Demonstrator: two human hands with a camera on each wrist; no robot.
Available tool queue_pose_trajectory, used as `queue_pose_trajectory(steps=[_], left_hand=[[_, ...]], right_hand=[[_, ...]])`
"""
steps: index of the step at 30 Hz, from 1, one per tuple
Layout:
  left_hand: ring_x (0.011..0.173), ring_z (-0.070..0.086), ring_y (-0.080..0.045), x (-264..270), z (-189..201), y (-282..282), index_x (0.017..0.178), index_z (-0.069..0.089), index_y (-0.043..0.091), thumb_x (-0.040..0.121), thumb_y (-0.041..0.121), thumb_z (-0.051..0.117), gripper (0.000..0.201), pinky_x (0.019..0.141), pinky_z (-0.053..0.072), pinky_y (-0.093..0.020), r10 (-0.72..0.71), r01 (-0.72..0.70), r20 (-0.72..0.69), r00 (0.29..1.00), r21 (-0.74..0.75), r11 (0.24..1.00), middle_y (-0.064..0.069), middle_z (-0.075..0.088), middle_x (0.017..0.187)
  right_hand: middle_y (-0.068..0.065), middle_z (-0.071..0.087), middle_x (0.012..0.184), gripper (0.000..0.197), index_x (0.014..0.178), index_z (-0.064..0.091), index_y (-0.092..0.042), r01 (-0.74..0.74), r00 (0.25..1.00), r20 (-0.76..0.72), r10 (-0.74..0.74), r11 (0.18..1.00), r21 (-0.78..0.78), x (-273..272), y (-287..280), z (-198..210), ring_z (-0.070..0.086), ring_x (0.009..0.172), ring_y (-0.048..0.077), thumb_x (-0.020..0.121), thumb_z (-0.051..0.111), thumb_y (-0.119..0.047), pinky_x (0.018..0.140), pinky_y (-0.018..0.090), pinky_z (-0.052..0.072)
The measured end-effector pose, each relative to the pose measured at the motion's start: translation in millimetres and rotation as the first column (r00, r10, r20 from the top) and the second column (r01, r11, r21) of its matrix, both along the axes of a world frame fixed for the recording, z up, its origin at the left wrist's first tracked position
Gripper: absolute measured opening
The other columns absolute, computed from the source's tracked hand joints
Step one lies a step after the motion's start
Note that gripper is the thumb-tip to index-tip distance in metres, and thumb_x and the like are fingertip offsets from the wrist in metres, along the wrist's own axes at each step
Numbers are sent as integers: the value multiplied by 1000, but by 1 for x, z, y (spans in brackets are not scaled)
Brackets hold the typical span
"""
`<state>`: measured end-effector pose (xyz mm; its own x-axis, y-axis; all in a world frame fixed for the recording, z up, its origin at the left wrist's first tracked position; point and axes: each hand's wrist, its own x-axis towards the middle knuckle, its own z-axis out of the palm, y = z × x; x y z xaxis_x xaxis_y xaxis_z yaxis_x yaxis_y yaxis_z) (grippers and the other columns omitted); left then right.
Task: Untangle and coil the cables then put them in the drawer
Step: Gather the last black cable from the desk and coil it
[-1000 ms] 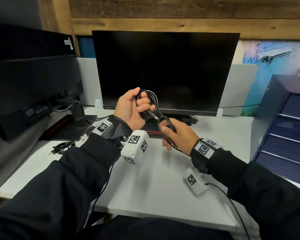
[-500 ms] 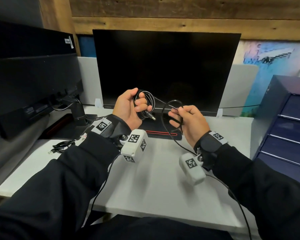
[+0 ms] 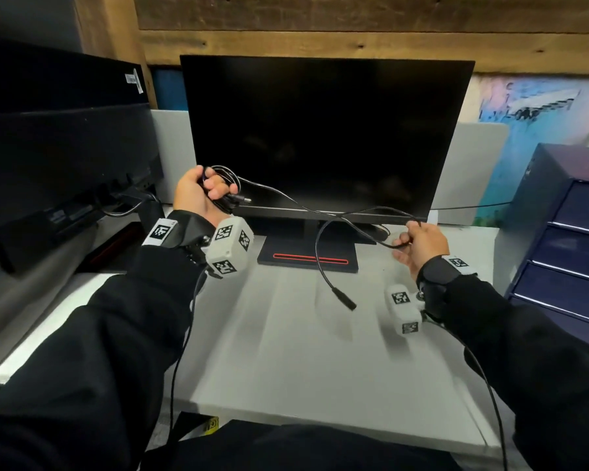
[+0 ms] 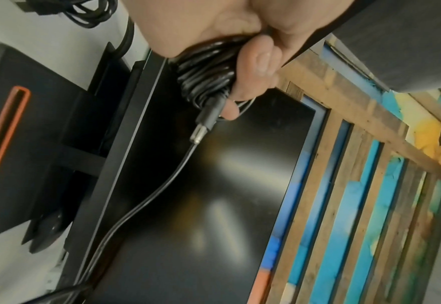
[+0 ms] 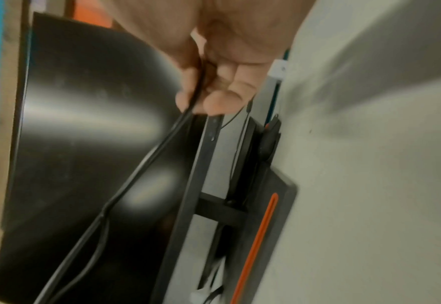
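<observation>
My left hand (image 3: 201, 195) grips a small coil of black cable (image 3: 230, 186), its loops bunched under the curled fingers (image 4: 255, 59) with a metal-tipped plug (image 4: 205, 125) sticking out. From the coil the loose cable (image 3: 286, 198) runs right across the monitor front to my right hand (image 3: 419, 241), which pinches it between thumb and fingers (image 5: 219, 102). Beyond the pinch the cable loops back left and hangs down, ending in a black connector (image 3: 344, 299) above the desk. The dark blue drawer unit (image 3: 565, 239) stands at the right, all drawers closed.
A black monitor (image 3: 327, 137) on a stand with a red stripe (image 3: 308, 258) sits straight ahead on the white desk (image 3: 303, 351). A second monitor (image 3: 58, 158) stands at the left. Another bundled black cable (image 4: 84, 12) lies on the desk at the left.
My hands have spread apart: the right hand moved right and pulled cable out taut from the coil. The free connector end now dangles above the desk.
</observation>
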<state>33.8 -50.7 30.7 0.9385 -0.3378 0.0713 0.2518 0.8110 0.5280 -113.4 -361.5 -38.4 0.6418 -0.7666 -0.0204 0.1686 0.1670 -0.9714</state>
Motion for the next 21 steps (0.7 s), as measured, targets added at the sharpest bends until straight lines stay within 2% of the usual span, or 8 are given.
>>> queue_pose_trajectory(steps=[3,5,7,10,12,14,17,21], left_hand=[[38,29,-7,-3,0,-2,69,47,17,102,29,39,36,59,45,-25,-52,50,31,998,63,997,10,33,51],[38,30,-7,-10,-4,-8,71,48,17,103,29,41,35,58,47,-25,-133,121,67,989,154,981,10,34,50],[37,30,-6,-23,-6,-20,73,48,17,104,31,40,35,58,48,-24,-256,224,99,962,257,940,10,35,50],[36,31,-5,-51,-6,-41,74,47,17,105,33,38,35,63,46,-24,-431,354,130,893,387,851,10,35,50],[36,31,-5,-66,-6,-50,76,48,17,105,34,38,35,64,47,-25,-509,422,136,850,402,813,10,34,51],[38,32,-5,-77,-4,-54,77,48,17,104,35,38,34,65,47,-24,-559,484,139,818,360,798,10,35,52],[41,35,-6,-80,-2,-54,79,49,16,105,35,39,34,69,48,-25,-539,494,155,828,253,832,9,37,55],[50,39,-9,-72,-7,-57,85,51,14,107,33,37,32,80,49,-31,-374,344,186,908,177,922,6,40,63]], right_hand=[[17,65,103,18,115,58,-5,-48,981,-191,32,996,-82,0,-10,-11,67,90,27,98,56,-6,74,39,57],[20,52,141,56,144,44,-5,-59,934,-356,-41,962,-267,1,-12,-13,55,122,34,93,66,-15,101,44,49],[10,41,154,63,151,37,-12,-58,938,-323,-122,868,-494,-2,3,-4,43,138,30,95,65,-20,111,37,37],[-1,48,149,52,147,43,-21,-165,986,-127,106,687,-708,-2,44,10,47,133,14,98,60,-23,108,30,39],[-1,56,142,44,144,49,-19,-262,959,-146,245,555,-790,0,69,11,53,127,9,101,56,-22,109,29,42],[2,69,121,36,138,56,-16,-330,933,-188,308,519,-789,1,83,3,65,109,13,103,51,-18,104,36,50],[0,64,80,35,137,58,-23,-436,891,-274,361,516,-738,-6,97,-9,60,70,14,106,42,-18,75,43,60],[-3,61,76,37,139,50,-38,-544,834,-433,343,378,-749,-13,113,-4,58,67,12,104,44,-27,61,33,59]])
